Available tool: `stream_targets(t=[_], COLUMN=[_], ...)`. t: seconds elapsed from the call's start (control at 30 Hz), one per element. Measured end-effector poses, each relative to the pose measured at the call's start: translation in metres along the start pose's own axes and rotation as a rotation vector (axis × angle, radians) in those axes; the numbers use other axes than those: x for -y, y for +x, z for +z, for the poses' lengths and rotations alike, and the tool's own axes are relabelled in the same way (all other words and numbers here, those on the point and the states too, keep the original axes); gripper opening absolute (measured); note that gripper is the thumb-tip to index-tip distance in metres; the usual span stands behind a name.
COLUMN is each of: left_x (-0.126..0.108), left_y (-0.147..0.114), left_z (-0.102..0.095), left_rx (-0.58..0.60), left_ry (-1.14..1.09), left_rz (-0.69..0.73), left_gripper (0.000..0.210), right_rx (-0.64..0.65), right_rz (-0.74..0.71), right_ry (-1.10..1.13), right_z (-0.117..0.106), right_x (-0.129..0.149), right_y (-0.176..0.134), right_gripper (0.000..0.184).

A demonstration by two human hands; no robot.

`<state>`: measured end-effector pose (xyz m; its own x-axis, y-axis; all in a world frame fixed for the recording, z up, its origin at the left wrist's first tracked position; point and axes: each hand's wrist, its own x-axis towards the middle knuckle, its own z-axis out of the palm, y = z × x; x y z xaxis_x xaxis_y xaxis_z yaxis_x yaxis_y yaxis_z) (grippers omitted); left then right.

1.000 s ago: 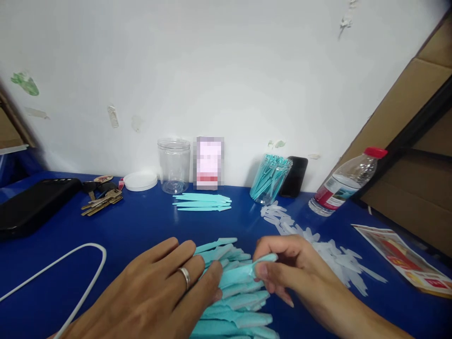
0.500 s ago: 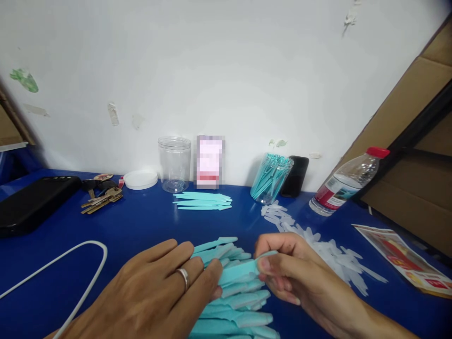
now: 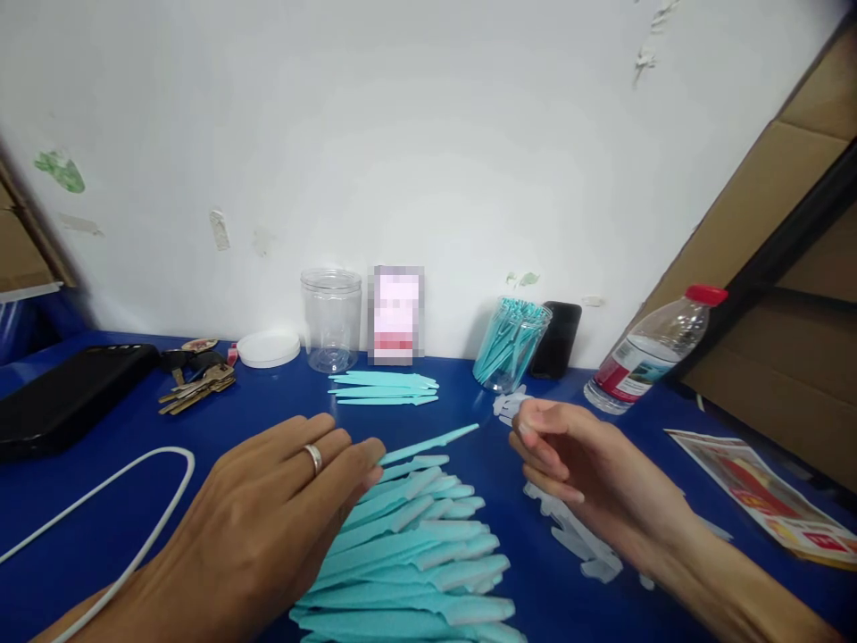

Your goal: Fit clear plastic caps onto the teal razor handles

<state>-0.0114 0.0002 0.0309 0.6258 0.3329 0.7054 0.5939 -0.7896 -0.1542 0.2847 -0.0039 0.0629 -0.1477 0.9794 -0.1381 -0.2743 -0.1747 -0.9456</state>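
Observation:
My left hand (image 3: 287,509) wears a ring and pinches one slim turquoise eyebrow razor (image 3: 435,442) between thumb and fingers, its tip pointing right. Below and beside that hand lies a thick pile of similar turquoise razors (image 3: 428,554), many with pale translucent ends. My right hand (image 3: 569,455) is curled, thumb against fingers, apart from the razor; whatever it may hold is hidden. Under it lie translucent white blade caps (image 3: 582,540), partly covered by my hand and forearm. Farther back, several razors (image 3: 385,388) lie in a small row.
Along the wall stand a clear jar (image 3: 333,321), a blurred card (image 3: 396,314), a jar of turquoise sticks (image 3: 512,344), a phone (image 3: 557,339) and a water bottle (image 3: 649,353). A white lid (image 3: 269,348), keys (image 3: 201,384), a black case (image 3: 73,397), cable (image 3: 187,460) and leaflet (image 3: 763,491) lie around.
My right hand has let go of the razor's pale end and moved right and up, over the caps. My left hand has shifted left and up, still with a razor, its slim tip now showing.

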Motion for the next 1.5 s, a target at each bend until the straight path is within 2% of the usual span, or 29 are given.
stream_targets(t=[0.1,0.2,0.27,0.37,0.6,0.7,0.8,0.87,1.0,1.2,1.4,1.5], left_x=[-0.005,-0.008,-0.009,-0.012,-0.022,-0.021,-0.021,-0.021,-0.022,-0.022,-0.023,-0.023], left_y=[0.009,0.009,0.007,0.006,0.009,0.010,0.010,0.009,0.006,0.005,0.001,0.001], left_z=[0.000,0.001,0.001,0.000,0.000,0.003,0.004,0.003,0.003,0.002,0.002,0.001], left_rx=[0.078,0.188,0.213,0.208,0.112,0.099,0.133,0.130,0.031,0.014,0.069,0.075], left_ry=[-0.218,-0.404,-0.481,-0.542,-0.578,-0.564,-0.565,-0.557,-0.484,-0.391,-0.396,-0.431], left_rz=[-0.192,-0.364,-0.427,-0.489,-0.650,-0.667,-0.624,-0.572,-0.499,-0.474,-0.526,-0.524], left_gripper=[0.020,0.031,0.036,0.037,0.045,0.046,0.040,0.030,0.008,0.010,0.010,0.009], right_rx=[-0.034,-0.047,-0.042,-0.010,0.041,0.062,0.081,0.094,0.097,0.077,0.010,-0.001], right_rz=[-0.063,-0.067,-0.059,-0.034,0.012,0.015,0.006,0.001,-0.015,-0.045,-0.222,-0.248], right_ry=[-0.063,-0.115,-0.142,-0.153,-0.140,-0.149,-0.176,-0.175,-0.169,-0.198,-0.424,-0.447], right_z=[-0.003,-0.003,-0.001,0.002,0.009,0.008,0.006,0.005,0.005,0.003,-0.002,-0.003], right_x=[-0.002,-0.006,-0.007,-0.008,-0.011,-0.013,-0.015,-0.016,-0.017,-0.018,-0.023,-0.023], right_y=[0.003,0.003,0.001,-0.002,-0.009,-0.010,-0.009,-0.008,-0.008,-0.008,-0.007,-0.006], right_gripper=[0.031,0.032,0.032,0.031,0.032,0.031,0.029,0.027,0.026,0.027,0.028,0.028])
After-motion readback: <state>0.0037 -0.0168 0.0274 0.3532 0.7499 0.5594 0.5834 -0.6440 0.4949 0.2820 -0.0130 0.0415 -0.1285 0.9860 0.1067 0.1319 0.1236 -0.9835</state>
